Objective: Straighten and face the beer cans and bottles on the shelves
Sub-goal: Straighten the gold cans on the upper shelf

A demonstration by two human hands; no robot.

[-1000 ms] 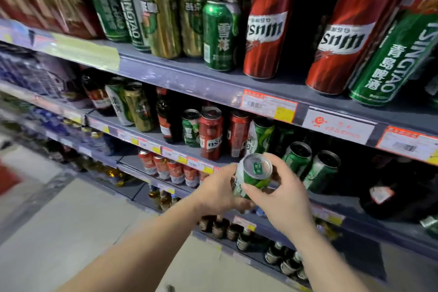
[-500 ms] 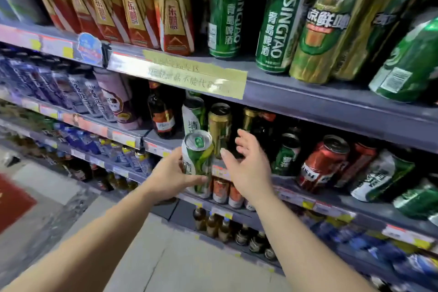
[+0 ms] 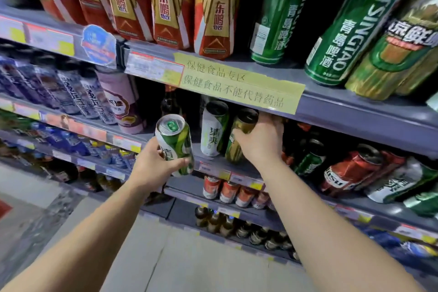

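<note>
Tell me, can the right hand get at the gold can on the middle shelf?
Probably yes: the right hand already wraps the gold can at the shelf front, nothing between them.

right hand [image 3: 259, 141] hides gold can [image 3: 239, 136] middle; price tags [image 3: 154, 69] blurred, unreadable.

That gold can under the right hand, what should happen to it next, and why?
Probably slide the gold can aside: the right hand grips it beside the white-and-green can on the shelf, and the left hand holds a matching can that needs a slot.
</note>
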